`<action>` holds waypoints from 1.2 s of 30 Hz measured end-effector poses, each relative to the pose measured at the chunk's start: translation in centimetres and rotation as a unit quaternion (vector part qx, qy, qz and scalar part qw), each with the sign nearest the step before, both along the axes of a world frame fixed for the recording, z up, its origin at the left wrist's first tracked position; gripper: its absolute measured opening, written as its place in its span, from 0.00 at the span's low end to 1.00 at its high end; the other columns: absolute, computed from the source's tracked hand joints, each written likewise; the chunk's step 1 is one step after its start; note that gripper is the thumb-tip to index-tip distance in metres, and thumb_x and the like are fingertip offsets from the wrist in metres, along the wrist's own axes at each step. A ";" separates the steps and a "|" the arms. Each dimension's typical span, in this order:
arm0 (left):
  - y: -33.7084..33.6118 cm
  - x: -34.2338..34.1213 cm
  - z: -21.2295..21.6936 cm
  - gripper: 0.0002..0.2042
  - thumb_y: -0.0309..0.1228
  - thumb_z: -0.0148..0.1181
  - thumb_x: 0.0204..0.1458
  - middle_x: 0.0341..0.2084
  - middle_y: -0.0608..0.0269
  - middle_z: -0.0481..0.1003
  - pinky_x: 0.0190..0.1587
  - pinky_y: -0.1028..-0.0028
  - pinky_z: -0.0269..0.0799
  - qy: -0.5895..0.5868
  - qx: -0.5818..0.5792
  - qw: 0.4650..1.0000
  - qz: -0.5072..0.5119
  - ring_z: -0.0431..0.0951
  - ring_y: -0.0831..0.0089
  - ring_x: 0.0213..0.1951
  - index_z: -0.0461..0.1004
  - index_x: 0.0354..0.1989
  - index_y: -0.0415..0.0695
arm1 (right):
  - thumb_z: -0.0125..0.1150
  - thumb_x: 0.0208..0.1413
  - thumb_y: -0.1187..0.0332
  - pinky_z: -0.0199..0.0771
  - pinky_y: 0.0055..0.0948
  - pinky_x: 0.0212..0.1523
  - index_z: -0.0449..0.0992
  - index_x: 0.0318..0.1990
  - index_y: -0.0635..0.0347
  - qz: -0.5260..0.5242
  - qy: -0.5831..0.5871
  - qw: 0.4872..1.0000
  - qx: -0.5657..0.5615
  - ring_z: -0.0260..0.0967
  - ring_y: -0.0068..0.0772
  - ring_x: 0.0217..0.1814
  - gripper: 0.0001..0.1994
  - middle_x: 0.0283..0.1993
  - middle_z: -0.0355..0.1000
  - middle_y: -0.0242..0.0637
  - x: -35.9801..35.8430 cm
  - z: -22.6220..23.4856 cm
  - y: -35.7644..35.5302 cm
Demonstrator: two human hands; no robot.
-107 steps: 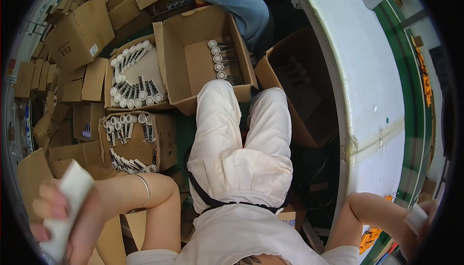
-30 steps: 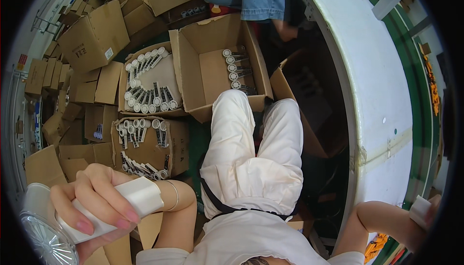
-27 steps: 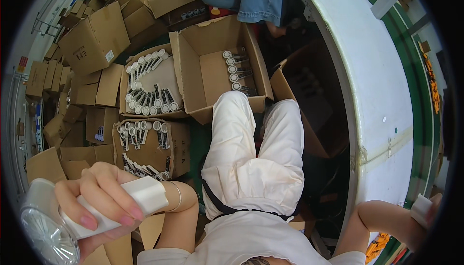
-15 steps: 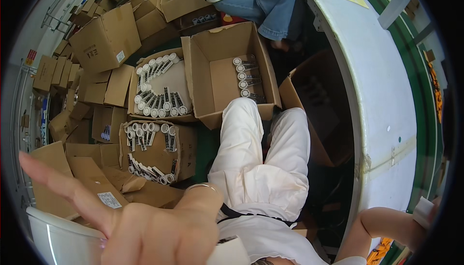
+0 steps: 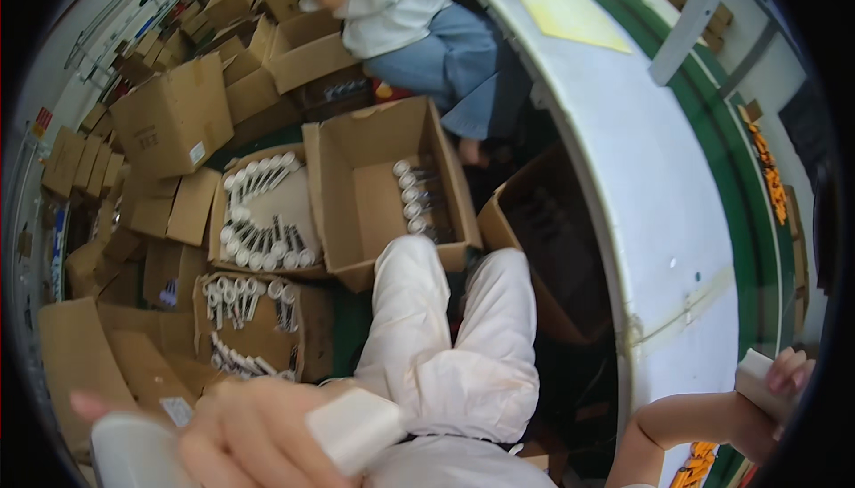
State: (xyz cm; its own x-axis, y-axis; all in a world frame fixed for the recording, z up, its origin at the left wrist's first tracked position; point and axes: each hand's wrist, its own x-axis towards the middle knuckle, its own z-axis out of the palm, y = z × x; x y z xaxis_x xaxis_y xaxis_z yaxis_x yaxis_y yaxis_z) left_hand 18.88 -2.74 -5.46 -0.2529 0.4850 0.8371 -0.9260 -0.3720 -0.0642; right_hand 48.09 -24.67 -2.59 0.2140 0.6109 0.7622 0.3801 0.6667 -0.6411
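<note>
Close to the camera at the lower left, my left hand [image 5: 254, 435] is curled and blurred by motion, its fingers around a white box-shaped piece [image 5: 356, 430]. A pale rounded shape [image 5: 134, 452] lies beside that hand; what it is cannot be made out. At the lower right rim, my right hand [image 5: 788, 370] grips a small white block-like piece [image 5: 755, 372], near the white table's outer side. Open cartons stand around my knees. One carton [image 5: 356, 261] holds a row of white round-headed pieces with dark stems [image 5: 410, 196]; another carton [image 5: 214, 230] holds many more.
A nearer carton [image 5: 316, 337] holds similar pieces. A dark open carton [image 5: 552, 256] sits under the curved white table [image 5: 677, 248], which carries a yellow sheet [image 5: 561, 3]. A seated person [image 5: 401, 16] in jeans is ahead. Stacked cartons [image 5: 174, 114] crowd the left; orange items [image 5: 768, 167] lie right.
My left hand has gone from a stretched index finger to a curled grip, and the white piece shows more fully. The whole view has shifted, bringing more of the seated person in.
</note>
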 end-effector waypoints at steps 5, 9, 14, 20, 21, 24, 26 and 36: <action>1.6 -2.1 -0.3 0.15 0.30 0.59 0.43 0.17 0.62 0.69 0.17 0.73 0.70 0.035 0.013 0.961 0.273 0.71 0.72 0.16 0.68 0.40 0.39 | 0.63 0.37 0.70 0.71 0.22 0.24 0.68 0.36 0.67 0.096 0.015 0.994 0.049 0.67 0.30 0.23 0.17 0.25 0.65 0.44 -0.4 2.0 2.6; 1.8 -1.5 2.3 0.08 0.30 0.58 0.44 0.18 0.62 0.69 0.17 0.73 0.70 -0.003 0.142 0.979 -0.147 0.70 0.73 0.15 0.70 0.22 0.37 | 0.59 0.32 0.90 0.79 0.30 0.22 0.69 0.31 0.72 0.244 0.026 0.968 -0.047 0.72 0.39 0.18 0.14 0.23 0.69 0.49 0.0 2.8 0.7; 1.0 -3.5 2.1 0.07 0.27 0.56 0.44 0.18 0.62 0.69 0.15 0.74 0.68 0.065 0.060 0.977 0.193 0.69 0.74 0.14 0.69 0.19 0.37 | 0.57 0.38 0.87 0.79 0.32 0.22 0.69 0.31 0.73 0.291 0.095 0.950 -0.068 0.71 0.40 0.17 0.10 0.21 0.68 0.51 -0.5 3.3 1.2; 1.4 -2.7 2.7 0.09 0.28 0.58 0.43 0.19 0.64 0.67 0.16 0.78 0.66 0.052 0.131 0.979 -0.149 0.68 0.76 0.15 0.66 0.18 0.39 | 0.57 0.40 0.85 0.78 0.35 0.22 0.67 0.36 0.73 0.273 0.074 0.957 -0.056 0.72 0.44 0.19 0.13 0.24 0.69 0.52 -0.2 3.1 0.9; 1.0 -3.4 2.5 0.07 0.26 0.58 0.42 0.18 0.62 0.68 0.15 0.76 0.66 0.064 0.091 0.994 0.016 0.69 0.74 0.15 0.68 0.18 0.38 | 0.58 0.39 0.86 0.78 0.35 0.22 0.67 0.37 0.73 0.242 0.051 0.968 -0.034 0.72 0.44 0.20 0.14 0.24 0.70 0.52 0.1 3.1 0.5; 1.4 -3.3 2.8 0.07 0.27 0.57 0.42 0.18 0.60 0.69 0.15 0.73 0.66 0.063 0.104 0.992 0.042 0.70 0.72 0.15 0.70 0.18 0.37 | 0.60 0.36 0.86 0.78 0.33 0.25 0.66 0.43 0.70 0.262 -0.089 0.937 -0.213 0.73 0.43 0.23 0.21 0.27 0.71 0.49 1.4 4.1 -1.0; 1.9 -2.2 3.6 0.13 0.33 0.58 0.44 0.18 0.65 0.66 0.16 0.76 0.66 0.046 0.193 0.945 -0.261 0.68 0.76 0.16 0.65 0.15 0.40 | 0.60 0.37 0.85 0.78 0.35 0.23 0.66 0.41 0.72 0.288 0.042 0.947 -0.137 0.72 0.43 0.20 0.18 0.25 0.70 0.52 0.4 3.5 -0.2; 1.0 -3.9 3.2 0.06 0.24 0.57 0.41 0.18 0.60 0.67 0.13 0.73 0.65 0.060 0.165 0.964 -0.199 0.68 0.73 0.15 0.67 0.19 0.38 | 0.53 0.45 0.83 0.77 0.39 0.19 0.69 0.29 0.73 0.387 0.187 0.895 -0.120 0.71 0.49 0.17 0.02 0.24 0.70 0.56 1.0 2.5 0.6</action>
